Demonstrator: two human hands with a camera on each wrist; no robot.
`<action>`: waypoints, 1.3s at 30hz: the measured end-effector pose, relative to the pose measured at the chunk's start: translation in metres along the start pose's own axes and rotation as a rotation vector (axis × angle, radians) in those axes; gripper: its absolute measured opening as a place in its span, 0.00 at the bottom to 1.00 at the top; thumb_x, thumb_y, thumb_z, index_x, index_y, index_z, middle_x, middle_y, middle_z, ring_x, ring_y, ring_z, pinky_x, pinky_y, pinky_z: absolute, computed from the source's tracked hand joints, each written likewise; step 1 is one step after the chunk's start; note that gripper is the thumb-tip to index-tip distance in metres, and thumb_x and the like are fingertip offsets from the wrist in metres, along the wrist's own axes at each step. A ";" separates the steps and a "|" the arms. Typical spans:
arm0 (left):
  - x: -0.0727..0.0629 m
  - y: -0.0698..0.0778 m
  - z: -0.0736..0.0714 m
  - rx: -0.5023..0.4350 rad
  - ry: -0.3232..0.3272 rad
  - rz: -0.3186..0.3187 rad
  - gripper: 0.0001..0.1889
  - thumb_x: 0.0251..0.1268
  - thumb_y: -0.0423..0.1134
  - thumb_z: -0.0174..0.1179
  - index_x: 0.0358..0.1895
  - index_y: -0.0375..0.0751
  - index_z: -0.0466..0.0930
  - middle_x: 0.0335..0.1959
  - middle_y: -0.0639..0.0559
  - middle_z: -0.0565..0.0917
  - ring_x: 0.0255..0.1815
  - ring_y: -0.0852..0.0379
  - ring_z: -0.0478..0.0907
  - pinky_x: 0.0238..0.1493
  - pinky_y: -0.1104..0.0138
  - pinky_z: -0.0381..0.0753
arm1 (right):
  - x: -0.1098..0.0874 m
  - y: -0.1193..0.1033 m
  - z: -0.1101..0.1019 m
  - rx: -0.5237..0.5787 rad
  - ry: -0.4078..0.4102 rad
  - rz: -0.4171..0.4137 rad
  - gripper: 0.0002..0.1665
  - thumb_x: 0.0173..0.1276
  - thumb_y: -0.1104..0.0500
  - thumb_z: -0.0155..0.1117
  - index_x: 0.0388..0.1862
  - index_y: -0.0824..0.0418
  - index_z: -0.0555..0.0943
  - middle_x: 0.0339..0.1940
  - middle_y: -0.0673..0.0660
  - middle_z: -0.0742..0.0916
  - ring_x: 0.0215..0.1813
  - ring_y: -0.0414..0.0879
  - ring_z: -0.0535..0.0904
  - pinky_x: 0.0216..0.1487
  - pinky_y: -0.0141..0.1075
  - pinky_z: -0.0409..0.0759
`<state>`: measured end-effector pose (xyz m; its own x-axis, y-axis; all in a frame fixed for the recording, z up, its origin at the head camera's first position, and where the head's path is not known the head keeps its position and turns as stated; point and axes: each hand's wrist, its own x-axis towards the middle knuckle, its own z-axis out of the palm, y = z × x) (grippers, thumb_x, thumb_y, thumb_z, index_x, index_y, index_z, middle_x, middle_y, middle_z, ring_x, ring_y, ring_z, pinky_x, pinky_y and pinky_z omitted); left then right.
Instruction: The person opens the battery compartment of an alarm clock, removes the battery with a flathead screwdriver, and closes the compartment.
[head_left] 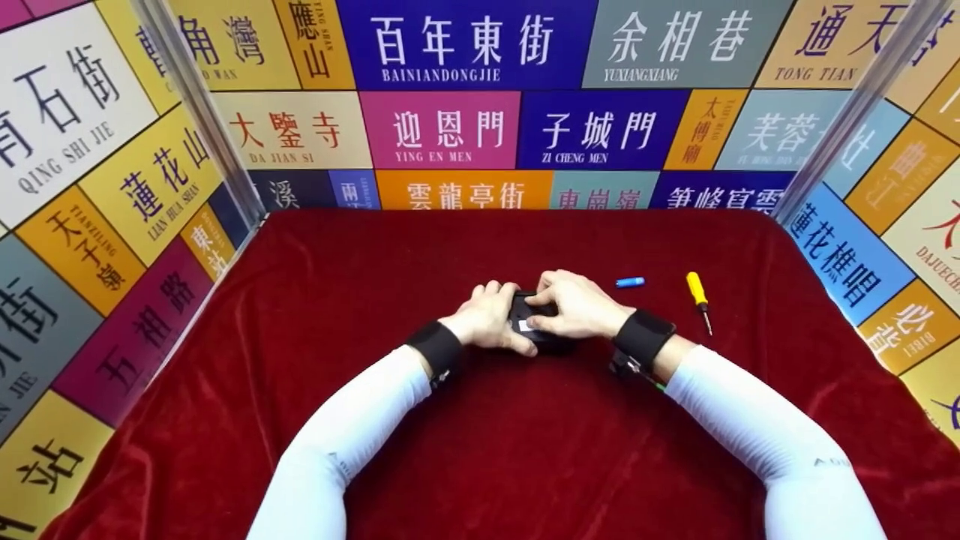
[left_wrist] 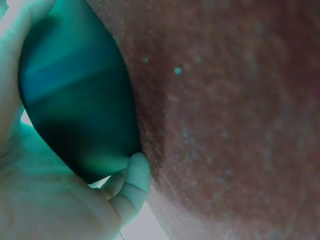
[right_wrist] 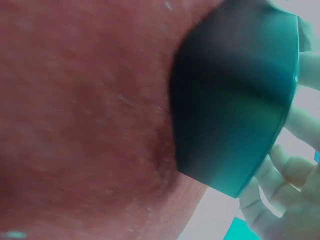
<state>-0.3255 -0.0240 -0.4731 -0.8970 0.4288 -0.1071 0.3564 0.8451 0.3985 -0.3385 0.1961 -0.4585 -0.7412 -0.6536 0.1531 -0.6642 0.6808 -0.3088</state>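
Note:
A black device (head_left: 519,306) with a curved, tapering side lies at the middle of the cloth, its face with a small white label (head_left: 524,325) turned up. My left hand (head_left: 489,316) grips its left end, thumb along the near edge and fingers at the far edge. From the right, my right hand (head_left: 576,301) reaches over it with bent fingers and thumb on the upper face, covering much of it. Both wrist views show the dark side of the device (left_wrist: 80,95) close up, the right one with curled fingers behind its edge (right_wrist: 230,105).
Right of the hands, a blue cylindrical battery (head_left: 630,282) lies on the red cloth (head_left: 450,435). Farther right is a yellow-handled screwdriver (head_left: 697,289), its tip toward me. Sign-covered walls (head_left: 442,129) and metal posts (head_left: 214,120) stand around the table.

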 end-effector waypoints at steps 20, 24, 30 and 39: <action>0.006 -0.019 -0.016 -0.121 0.018 0.133 0.51 0.40 0.61 0.88 0.69 0.38 0.82 0.58 0.42 0.90 0.56 0.46 0.87 0.66 0.53 0.87 | -0.039 0.021 -0.001 0.105 0.084 -0.053 0.46 0.60 0.33 0.87 0.70 0.58 0.88 0.65 0.58 0.90 0.66 0.55 0.85 0.70 0.55 0.85; 0.007 -0.021 -0.020 -0.192 -0.006 0.127 0.51 0.40 0.62 0.87 0.70 0.38 0.82 0.57 0.43 0.92 0.55 0.48 0.87 0.66 0.55 0.86 | -0.042 0.023 -0.004 0.165 0.086 -0.064 0.54 0.49 0.34 0.93 0.71 0.58 0.88 0.66 0.58 0.89 0.67 0.55 0.86 0.71 0.55 0.84; 0.004 -0.022 -0.029 -0.270 -0.039 0.105 0.46 0.43 0.62 0.87 0.66 0.38 0.86 0.51 0.47 0.93 0.49 0.53 0.86 0.59 0.62 0.85 | -0.046 0.022 -0.006 0.186 0.114 -0.096 0.55 0.44 0.39 0.98 0.71 0.58 0.88 0.65 0.58 0.90 0.67 0.55 0.86 0.71 0.55 0.85; 0.001 -0.028 -0.039 -0.467 -0.176 0.094 0.36 0.53 0.58 0.85 0.59 0.38 0.89 0.41 0.52 0.92 0.31 0.59 0.85 0.35 0.59 0.91 | -0.048 0.021 -0.002 0.200 0.190 -0.184 0.42 0.51 0.50 0.96 0.65 0.57 0.91 0.62 0.60 0.91 0.63 0.57 0.88 0.66 0.56 0.87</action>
<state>-0.3463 -0.0600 -0.4488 -0.7947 0.5775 -0.1871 0.2422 0.5843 0.7746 -0.3170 0.2424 -0.4701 -0.6278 -0.6738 0.3896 -0.7703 0.4662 -0.4350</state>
